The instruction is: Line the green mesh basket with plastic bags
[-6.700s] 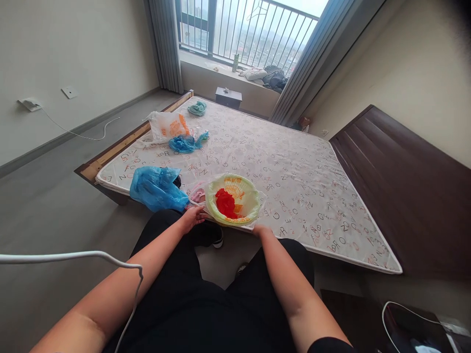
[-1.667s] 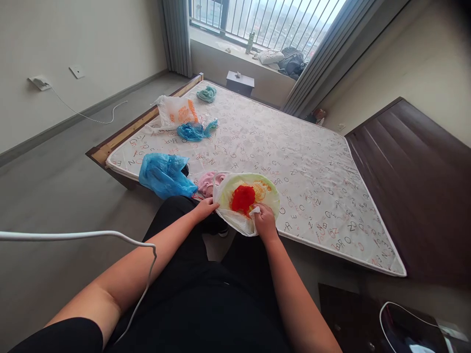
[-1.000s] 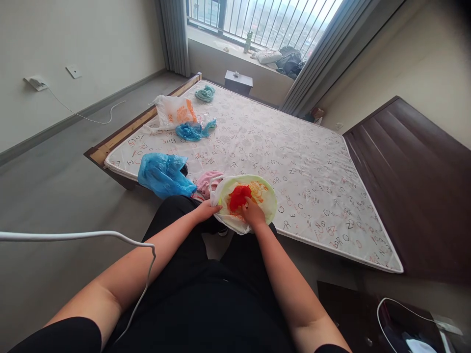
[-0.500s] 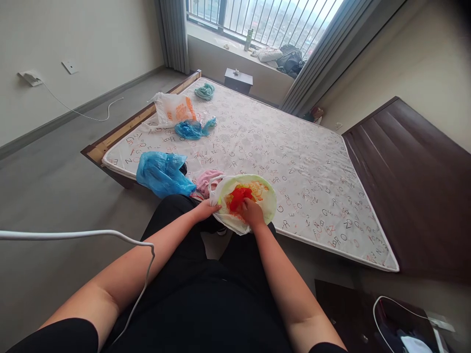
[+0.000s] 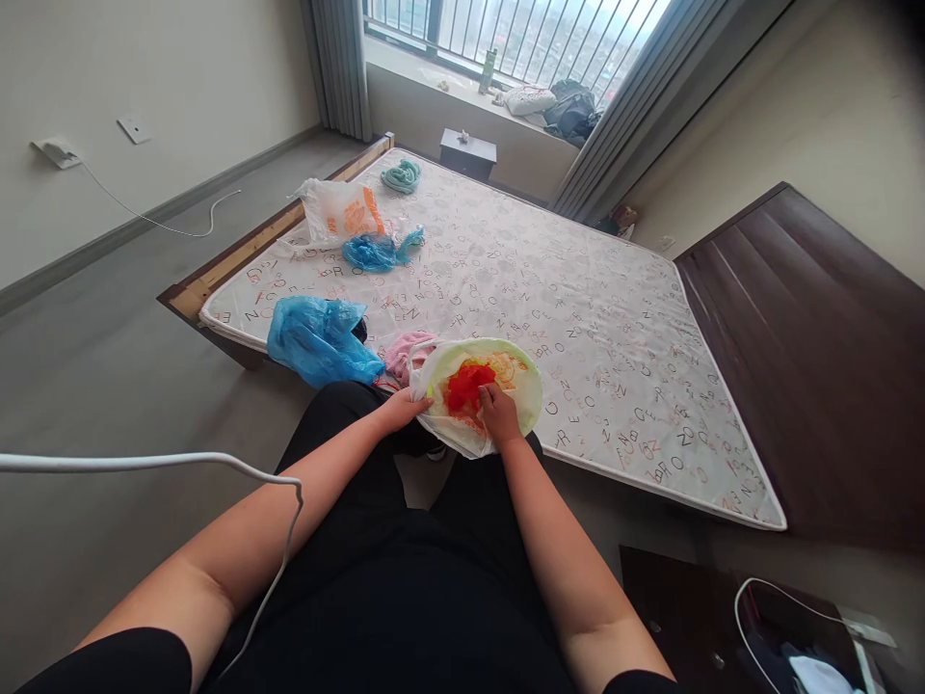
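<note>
A round white item with a pale lime-green rim (image 5: 531,400) rests over my lap at the mattress edge. It shows orange and yellow markings; I cannot tell whether it is a hat or a bag. My left hand (image 5: 405,410) is closed on its left edge, thumb on top. Bright red soft material (image 5: 466,386) lies in its middle. Over it my right hand (image 5: 500,414) is closed, fingers pinching at the red material's right side. Just left of the item lie pink cloth (image 5: 409,355) and a crumpled blue plastic bag (image 5: 314,342) with something dark inside.
Farther back on the mattress (image 5: 614,337) are a white plastic bag with orange print (image 5: 339,212), another blue bag (image 5: 376,253) and a teal cloth roll (image 5: 402,176). A white cable (image 5: 145,463) crosses my left arm. The dark headboard (image 5: 809,366) stands right.
My right hand has shifted slightly, and more of the red material shows, spread a little farther left. My left hand keeps its hold on the edge.
</note>
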A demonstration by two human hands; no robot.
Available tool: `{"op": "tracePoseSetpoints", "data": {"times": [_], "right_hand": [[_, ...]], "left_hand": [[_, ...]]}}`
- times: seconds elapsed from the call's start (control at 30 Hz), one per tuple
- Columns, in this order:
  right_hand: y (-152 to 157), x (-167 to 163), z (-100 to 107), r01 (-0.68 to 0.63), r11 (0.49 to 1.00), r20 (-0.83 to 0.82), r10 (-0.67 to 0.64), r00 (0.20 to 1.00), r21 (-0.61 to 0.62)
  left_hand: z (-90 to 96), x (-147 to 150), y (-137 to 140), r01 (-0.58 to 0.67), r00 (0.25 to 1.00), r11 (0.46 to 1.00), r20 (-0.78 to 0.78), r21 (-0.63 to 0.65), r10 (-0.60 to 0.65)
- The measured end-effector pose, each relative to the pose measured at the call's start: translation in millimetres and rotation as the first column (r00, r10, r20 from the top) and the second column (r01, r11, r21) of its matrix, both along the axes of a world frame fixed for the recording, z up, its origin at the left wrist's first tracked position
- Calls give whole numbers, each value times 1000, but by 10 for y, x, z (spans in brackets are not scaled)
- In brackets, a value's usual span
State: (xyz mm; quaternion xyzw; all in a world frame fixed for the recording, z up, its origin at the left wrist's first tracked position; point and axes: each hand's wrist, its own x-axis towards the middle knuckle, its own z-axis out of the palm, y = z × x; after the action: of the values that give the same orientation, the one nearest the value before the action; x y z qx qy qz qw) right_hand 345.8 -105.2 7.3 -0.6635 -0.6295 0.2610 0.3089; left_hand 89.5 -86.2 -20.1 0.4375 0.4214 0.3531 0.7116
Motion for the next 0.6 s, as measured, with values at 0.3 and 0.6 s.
{"op": "tracePoseSetpoints", "data": {"times": [0.3, 0.6], "right_hand": [[37, -7, -64, 14, 1000, -99, -17, 995, -27], [26, 2, -48, 36, 999, -29, -36, 999, -16]], "left_hand": [[39, -8, 7, -11, 1000, 1000, -13, -6, 11], [110, 10, -3, -2, 998, 1000, -63, 7, 3]]}}
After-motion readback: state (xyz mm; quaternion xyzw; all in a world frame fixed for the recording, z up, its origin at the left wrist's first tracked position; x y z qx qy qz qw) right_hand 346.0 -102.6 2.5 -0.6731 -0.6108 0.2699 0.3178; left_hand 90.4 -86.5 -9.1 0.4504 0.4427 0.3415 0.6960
